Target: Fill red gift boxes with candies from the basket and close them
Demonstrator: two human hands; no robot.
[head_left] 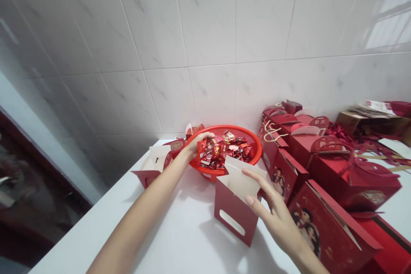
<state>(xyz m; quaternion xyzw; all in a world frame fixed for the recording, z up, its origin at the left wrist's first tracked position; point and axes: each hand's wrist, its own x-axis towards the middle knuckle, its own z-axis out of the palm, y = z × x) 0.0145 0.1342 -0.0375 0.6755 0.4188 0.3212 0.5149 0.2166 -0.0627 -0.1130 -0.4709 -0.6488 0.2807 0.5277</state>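
My left hand (202,142) reaches into a red plastic basket (257,147) of wrapped candies (236,150). Its fingers curl around some of the red candy packets, and part of the grip is hidden. In front of the basket stands an open dark-red gift box (234,209) with pale inner walls and an oval cut-out in its near side. My right hand (269,205) holds this box at its right rim, with the index finger and thumb over the opening and the other fingers mostly hidden.
Another open box (154,162) stands left of the basket. Several red gift boxes (346,171) with rope handles crowd the right side. A brown carton (356,122) sits at the far right. The white table (173,231) meets a tiled wall (212,90) behind.
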